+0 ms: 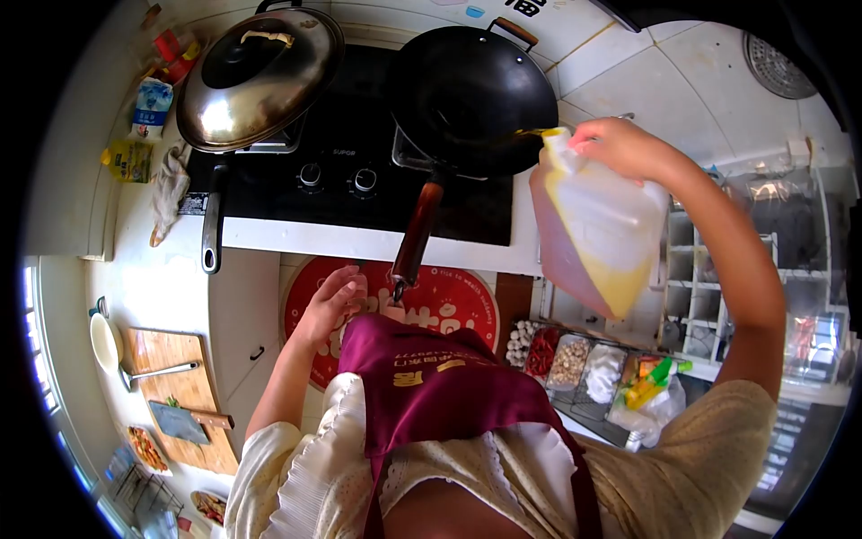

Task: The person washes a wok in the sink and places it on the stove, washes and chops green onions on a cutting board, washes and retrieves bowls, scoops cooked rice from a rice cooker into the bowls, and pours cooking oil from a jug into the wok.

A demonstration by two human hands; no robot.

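My right hand (615, 145) grips the handle of a large translucent oil jug (597, 238), tilted so that its mouth points left over the rim of a black wok (471, 90). Yellow oil shows inside the jug, and a thin yellow stream comes from its mouth into the wok. The wok stands on the right burner, its wooden handle (419, 229) toward me. My left hand (337, 301) hangs in front of my body, left of the handle's end, fingers loosely stretched out and holding nothing.
A lidded pan (260, 81) covers the left burner of the black stove (346, 193). At the lower left lie a cutting board (175, 359) and a cleaver (184, 422). Several food containers (568, 361) line the drawer-height rack at right. A cloth (169, 193) lies left of the stove.
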